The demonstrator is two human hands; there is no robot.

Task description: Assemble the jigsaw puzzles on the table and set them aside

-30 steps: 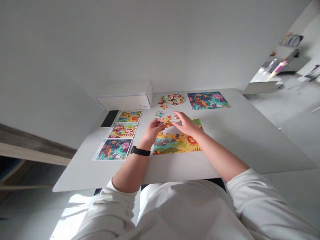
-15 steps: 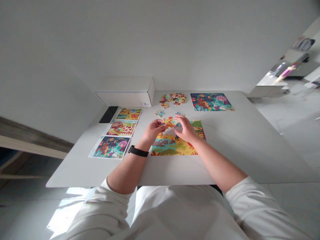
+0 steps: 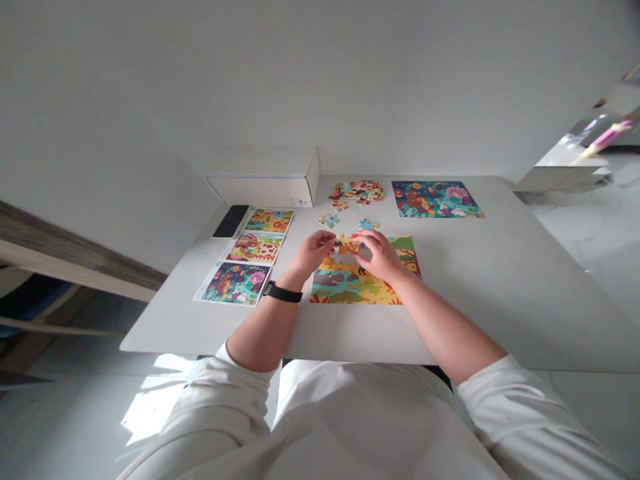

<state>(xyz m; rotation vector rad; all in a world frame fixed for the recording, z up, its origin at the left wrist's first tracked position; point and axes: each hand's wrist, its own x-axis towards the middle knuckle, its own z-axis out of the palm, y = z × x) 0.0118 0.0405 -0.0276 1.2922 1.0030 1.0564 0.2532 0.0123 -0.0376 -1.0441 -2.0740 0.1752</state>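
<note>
Your left hand (image 3: pixel 311 252) and your right hand (image 3: pixel 380 255) meet over the far edge of the half-built jigsaw puzzle (image 3: pixel 364 279), which lies flat on the white table (image 3: pixel 480 280) in front of you. Between the two hands sits a small orange puzzle piece (image 3: pixel 347 245). The fingers of your left hand are curled and touch its left side, and the fingers of your right hand are bent over its right side. I cannot tell if the piece is lifted or already resting on the puzzle, and I cannot tell which hand really pinches it. On your left wrist you wear a black watch band (image 3: pixel 283 292).

Just behind the hands, two loose blue pieces (image 3: pixel 349 222) lie on the table. Further back there is a pile of loose pieces (image 3: pixel 357 191). To the right of this pile lies a finished puzzle (image 3: pixel 434 199) with dark blue ground.

On the left side, three picture cards (image 3: pixel 251 257) lie in a row, one behind the other. Beside the farthest card lies a black phone (image 3: pixel 231 221). A white box (image 3: pixel 267 177) stands at the far edge, near the wall.
</note>
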